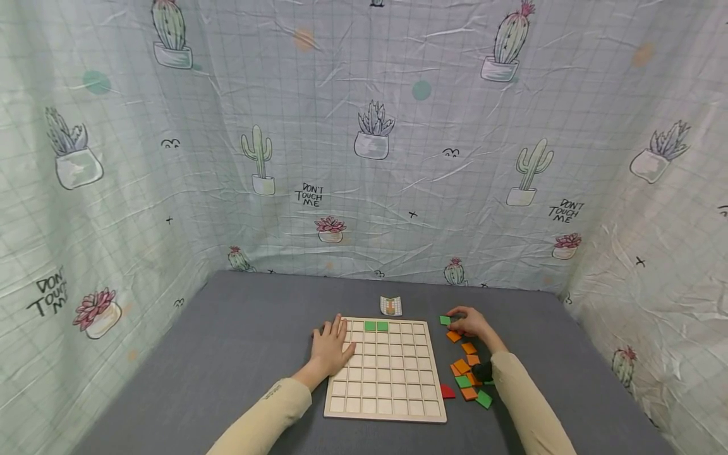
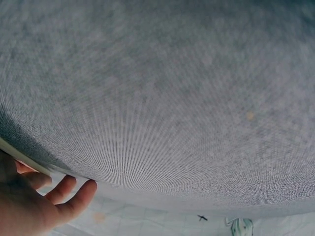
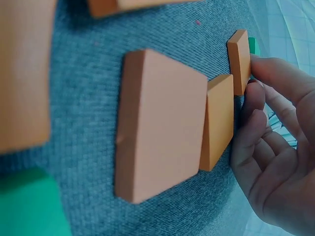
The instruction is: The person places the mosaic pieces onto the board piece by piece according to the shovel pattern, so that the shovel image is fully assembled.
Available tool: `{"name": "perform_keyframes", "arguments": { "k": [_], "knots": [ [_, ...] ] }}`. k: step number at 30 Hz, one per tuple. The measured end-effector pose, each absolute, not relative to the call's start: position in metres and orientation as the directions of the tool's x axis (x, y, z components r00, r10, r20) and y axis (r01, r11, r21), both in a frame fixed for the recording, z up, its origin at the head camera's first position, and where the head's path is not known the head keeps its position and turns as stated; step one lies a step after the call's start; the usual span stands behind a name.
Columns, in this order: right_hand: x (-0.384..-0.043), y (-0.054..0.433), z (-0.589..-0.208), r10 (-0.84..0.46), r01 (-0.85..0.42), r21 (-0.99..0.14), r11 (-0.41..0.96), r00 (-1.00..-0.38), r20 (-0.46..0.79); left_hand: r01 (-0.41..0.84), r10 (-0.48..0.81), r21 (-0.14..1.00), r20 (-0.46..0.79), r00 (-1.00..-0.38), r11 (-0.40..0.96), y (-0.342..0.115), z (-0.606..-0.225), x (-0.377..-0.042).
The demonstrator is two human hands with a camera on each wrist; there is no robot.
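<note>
A pale wooden grid board (image 1: 384, 374) lies on the grey table, with two green tiles (image 1: 370, 326) side by side in its far row. My left hand (image 1: 330, 347) rests on the board's left edge, fingers spread; the left wrist view catches its fingers (image 2: 78, 199) beside the board's edge. Beyond the board's far right corner, my right hand (image 1: 469, 322) pinches a green square tile (image 1: 445, 320) between thumb and finger. In the right wrist view that green tile (image 3: 253, 45) shows partly behind an orange tile (image 3: 240, 61), close to the right hand (image 3: 280, 142).
Loose orange tiles (image 1: 469, 394) and green tiles (image 1: 484, 399) are scattered right of the board, several partly overlapping. A red piece (image 1: 447, 392) lies against its right edge. Behind the board is a small patterned card (image 1: 390, 306). Cactus-print curtains (image 1: 370, 208) enclose the table.
</note>
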State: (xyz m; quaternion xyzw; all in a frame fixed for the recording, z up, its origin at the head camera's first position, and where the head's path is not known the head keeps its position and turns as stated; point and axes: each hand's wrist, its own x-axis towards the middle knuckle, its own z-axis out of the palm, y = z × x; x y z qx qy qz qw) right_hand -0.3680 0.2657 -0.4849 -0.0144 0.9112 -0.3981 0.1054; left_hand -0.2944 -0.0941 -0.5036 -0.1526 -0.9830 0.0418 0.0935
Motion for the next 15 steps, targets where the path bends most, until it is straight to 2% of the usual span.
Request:
{"name": "perform_keyframes", "arguments": {
  "k": [15],
  "knots": [
    [-0.3652, 0.2649, -0.4867, -0.098, 0.047, -0.743, 0.668, -0.984, -0.150, 0.297, 0.312, -0.105, 0.181, -0.933, 0.949, -0.0939, -0.5044, -0.2944]
  ]
}}
